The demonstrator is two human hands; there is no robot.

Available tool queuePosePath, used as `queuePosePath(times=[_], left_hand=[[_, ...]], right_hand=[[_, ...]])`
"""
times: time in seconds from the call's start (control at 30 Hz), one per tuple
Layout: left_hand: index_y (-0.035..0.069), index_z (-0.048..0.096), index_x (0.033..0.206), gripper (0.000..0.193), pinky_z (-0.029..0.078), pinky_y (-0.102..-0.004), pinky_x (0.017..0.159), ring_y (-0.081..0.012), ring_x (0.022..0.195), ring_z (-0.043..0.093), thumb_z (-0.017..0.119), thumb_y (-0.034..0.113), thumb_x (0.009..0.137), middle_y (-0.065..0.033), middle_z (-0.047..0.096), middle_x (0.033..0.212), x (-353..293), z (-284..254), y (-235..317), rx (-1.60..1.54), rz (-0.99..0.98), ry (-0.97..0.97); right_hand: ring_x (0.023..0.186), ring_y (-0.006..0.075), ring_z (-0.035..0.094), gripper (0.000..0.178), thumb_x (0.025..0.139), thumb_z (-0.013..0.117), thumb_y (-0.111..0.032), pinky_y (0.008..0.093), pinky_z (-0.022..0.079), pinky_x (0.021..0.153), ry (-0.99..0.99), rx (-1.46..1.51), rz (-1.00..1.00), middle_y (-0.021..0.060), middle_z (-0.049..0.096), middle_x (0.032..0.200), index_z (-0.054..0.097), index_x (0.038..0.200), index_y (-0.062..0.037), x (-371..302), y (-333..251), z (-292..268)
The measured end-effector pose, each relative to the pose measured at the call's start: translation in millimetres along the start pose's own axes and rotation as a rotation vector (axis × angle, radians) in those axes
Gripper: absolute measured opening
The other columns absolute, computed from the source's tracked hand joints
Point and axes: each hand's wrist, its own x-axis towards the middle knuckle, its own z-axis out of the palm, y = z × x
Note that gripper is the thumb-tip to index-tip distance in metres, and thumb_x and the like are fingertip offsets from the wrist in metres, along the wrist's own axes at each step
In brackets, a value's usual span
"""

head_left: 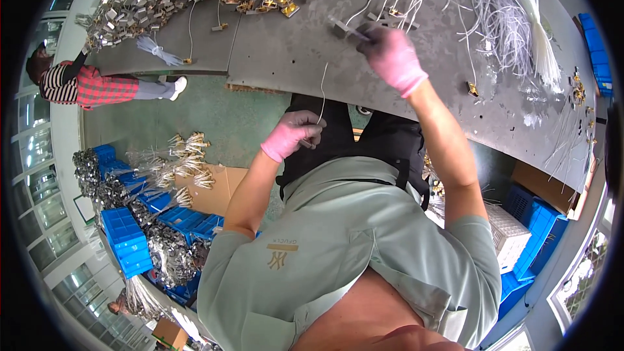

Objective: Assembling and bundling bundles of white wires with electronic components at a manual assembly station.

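Observation:
My left hand [298, 135], in a pink glove with a grey palm, is held in front of my lap at the table's near edge. Its fingers are closed round a small metal-looking part, mostly hidden, with a thin white wire [324, 88] rising from it. Above the table, my right hand [392, 57], gloved alike, grips a thin stick-like tool [359, 36], blurred by motion. The tool's far end is near a small dark grey block [339, 26] on the tabletop; whether they touch, I cannot tell.
The dark grey table [279, 52] bears a heap of small metal parts [146, 0] at far left, wired brass-coloured parts [273, 1] at the back and a white bundle of ties [536, 32] at right. Blue crates [125, 240] stand lower left. A person [91, 84] stands at left.

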Motion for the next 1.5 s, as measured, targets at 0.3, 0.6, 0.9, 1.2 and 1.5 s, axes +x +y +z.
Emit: queuePosePath(times=[0.3,0.6,0.9,1.2,1.5], left_hand=[[-0.002,0.057,0.094,0.014,0.036,-0.0311,0.049,-0.0165,0.051,0.041,0.058,0.006,0.083,-0.0042,0.042,0.060,-4,-20,-31,-0.543,-0.030,-0.141],[0.000,0.060,0.091,0.012,0.029,-0.0292,0.044,-0.0148,0.049,0.036,0.058,0.010,0.084,-0.0030,0.040,0.059,-6,-29,-36,-0.627,0.012,-0.166],[-0.004,0.058,0.088,0.014,0.036,-0.0307,0.045,-0.0171,0.049,0.044,0.061,0.007,0.082,-0.0059,0.045,0.059,-12,-30,-11,-0.381,0.234,-0.050],[-0.006,0.059,0.089,0.018,0.040,-0.0278,0.047,-0.0154,0.050,0.051,0.061,0.011,0.083,-0.0078,0.052,0.058,6,-15,41,-0.222,0.314,-0.011],[-0.003,0.056,0.108,0.025,0.041,-0.0256,0.049,-0.0131,0.054,0.051,0.055,0.014,0.090,-0.0053,0.054,0.070,24,9,86,-0.214,0.405,0.193]], right_hand=[[0.086,0.0415,0.061,0.029,0.087,0.058,-0.031,0.0458,0.049,0.076,-0.141,0.270,0.095,0.0234,0.064,0.087,0.066,0.097,-0.0058,14,15,114],[0.081,0.0480,0.054,0.034,0.092,0.055,-0.031,0.0454,0.046,0.071,-0.209,0.133,-0.002,0.0281,0.058,0.079,0.059,0.106,-0.0007,24,1,130],[0.061,0.0200,0.066,0.038,0.097,0.050,-0.036,0.0274,0.050,0.049,-0.348,1.134,0.298,0.0138,0.069,0.084,0.055,0.101,0.0008,41,18,82],[0.055,0.0142,0.060,0.031,0.096,0.054,-0.029,0.0245,0.046,0.048,-0.334,1.028,0.249,0.0079,0.066,0.077,0.061,0.102,0.0001,9,0,54],[0.046,0.0064,0.047,0.025,0.087,0.067,-0.026,0.0212,0.035,0.043,-0.121,0.869,0.240,0.0009,0.056,0.061,0.064,0.086,-0.0010,16,-28,-8]])
